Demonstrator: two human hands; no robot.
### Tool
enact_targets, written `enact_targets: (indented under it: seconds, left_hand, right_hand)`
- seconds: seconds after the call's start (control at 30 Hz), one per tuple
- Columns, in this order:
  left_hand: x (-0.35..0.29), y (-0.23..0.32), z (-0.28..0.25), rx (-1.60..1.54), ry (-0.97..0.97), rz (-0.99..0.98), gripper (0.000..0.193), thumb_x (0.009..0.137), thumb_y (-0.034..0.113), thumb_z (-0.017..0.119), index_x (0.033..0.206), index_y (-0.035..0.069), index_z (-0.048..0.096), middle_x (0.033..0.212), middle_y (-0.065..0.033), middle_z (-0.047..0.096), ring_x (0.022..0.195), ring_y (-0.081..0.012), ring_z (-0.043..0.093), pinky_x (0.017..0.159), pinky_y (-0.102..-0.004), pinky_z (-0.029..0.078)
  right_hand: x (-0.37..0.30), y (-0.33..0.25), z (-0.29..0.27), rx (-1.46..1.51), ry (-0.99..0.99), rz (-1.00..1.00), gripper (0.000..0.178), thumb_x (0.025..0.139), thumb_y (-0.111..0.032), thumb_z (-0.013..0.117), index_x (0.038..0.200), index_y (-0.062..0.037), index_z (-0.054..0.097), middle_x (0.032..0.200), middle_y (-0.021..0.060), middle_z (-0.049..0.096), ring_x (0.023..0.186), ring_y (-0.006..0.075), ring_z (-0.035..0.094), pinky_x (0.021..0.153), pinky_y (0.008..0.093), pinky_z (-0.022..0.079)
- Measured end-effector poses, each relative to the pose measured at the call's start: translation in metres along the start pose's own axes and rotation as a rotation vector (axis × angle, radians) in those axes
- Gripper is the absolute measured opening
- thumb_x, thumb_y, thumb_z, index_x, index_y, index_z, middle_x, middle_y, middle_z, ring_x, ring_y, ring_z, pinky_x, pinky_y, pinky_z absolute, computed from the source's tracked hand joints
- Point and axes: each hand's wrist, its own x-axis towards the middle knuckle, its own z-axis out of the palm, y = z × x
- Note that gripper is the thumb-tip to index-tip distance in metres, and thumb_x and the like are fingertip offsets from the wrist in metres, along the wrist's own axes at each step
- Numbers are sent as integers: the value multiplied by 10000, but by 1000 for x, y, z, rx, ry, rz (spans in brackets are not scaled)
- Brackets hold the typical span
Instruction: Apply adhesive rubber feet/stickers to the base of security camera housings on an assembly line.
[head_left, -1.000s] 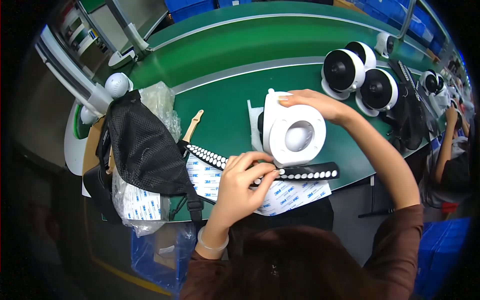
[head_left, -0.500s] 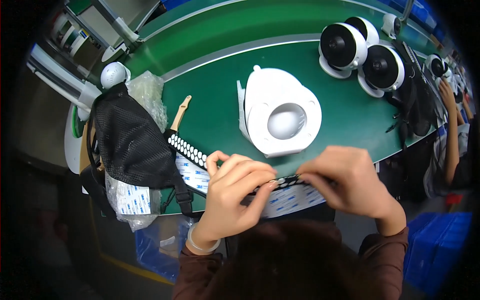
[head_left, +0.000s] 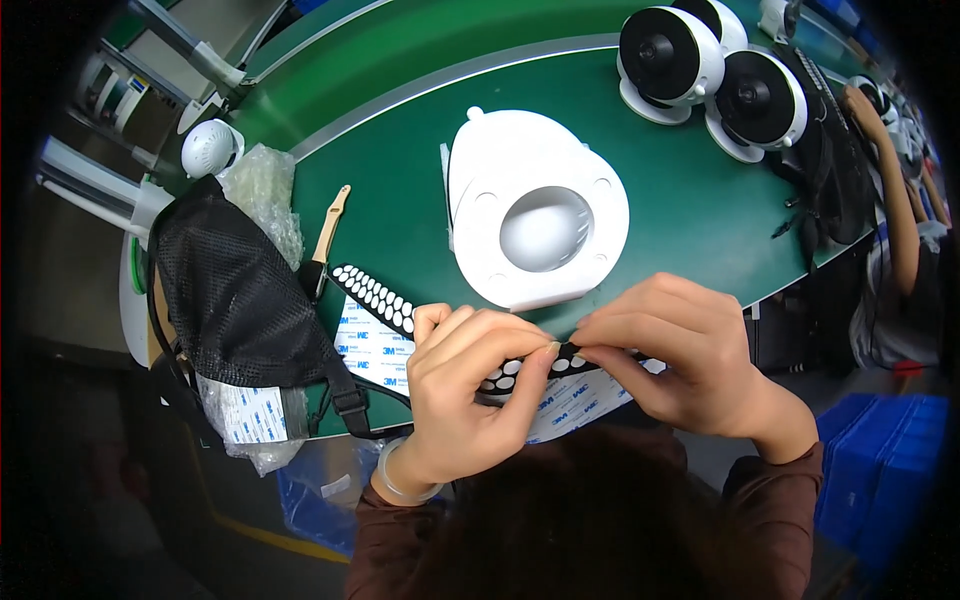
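Observation:
A black strip (head_left: 372,293) covered with rows of white oval pads runs under my hands at the table's near edge. My left hand (head_left: 465,390) is closed on it, thumb and forefinger pinching its upper edge. Close beside those fingertips, my right hand (head_left: 685,350) pinches at the same strip, its fingertips pressed together. Whether a single pad sits between the right fingers is too small to tell. Beneath the strip lies a white sheet with blue print (head_left: 580,405). Just beyond my hands a white rounded housing (head_left: 530,150) rests with its round opening facing up.
A black mesh bag (head_left: 240,290) and bubble wrap (head_left: 262,190) lie at left, near a wooden-handled brush (head_left: 331,222). Several white round devices with black fronts (head_left: 660,55) stand at the far right, beside black cables (head_left: 830,190). Another person's arm (head_left: 890,190) reaches in at right.
My right hand has moved left along the strip, so its fingertips now nearly meet those of my left hand. The whole view has shifted slightly; the housing appears further left and up.

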Motion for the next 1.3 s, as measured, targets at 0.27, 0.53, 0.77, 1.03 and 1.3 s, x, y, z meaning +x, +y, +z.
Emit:
enact_targets:
  seconds: [0.27, 0.53, 0.77, 1.03, 1.3]
  left_hand:
    - [2, 3, -4, 8, -6, -17, 101, 676, -15, 648, 694, 59, 583, 671, -2, 587, 551, -147, 472, 610, -287, 260]
    - [-1, 0, -6, -21, -16, -31, 95, 685, -13, 647, 705, 53, 582, 685, -14, 587, 574, -154, 483, 626, -286, 273]
    - [-4, 0, -6, -38, 19, -44, 94, 685, -19, 644, 697, 46, 578, 669, -20, 573, 561, -164, 469, 627, -283, 280]
    - [-6, -1, -7, -89, 58, -85, 92, 682, -28, 641, 688, 34, 574, 655, -36, 562, 549, -171, 460, 618, -282, 291]
    - [-7, -3, -7, -98, 72, -100, 95, 680, -46, 630, 690, 31, 574, 638, -32, 557, 552, -171, 463, 626, -275, 312]
  right_hand:
    - [4, -2, 0, -2, -49, -10, 194, 614, 2, 717, 781, -68, 648, 803, 51, 635, 633, 182, 589, 518, 264, 457]
    - [4, -3, 5, -36, 0, -42, 150, 628, -60, 672, 767, -79, 620, 807, 6, 605, 594, 167, 580, 494, 268, 443]
    - [12, -10, 4, -5, -65, -50, 126, 640, -58, 656, 746, -60, 588, 825, 18, 596, 591, 168, 580, 491, 272, 443]
    - [9, -11, 9, -163, -6, -155, 156, 631, -65, 655, 766, -46, 578, 827, 24, 578, 596, 152, 570, 507, 249, 435]
    - [15, -10, 9, -138, -56, -191, 176, 635, -54, 661, 790, -33, 580, 822, 40, 574, 635, 172, 588, 530, 256, 450]
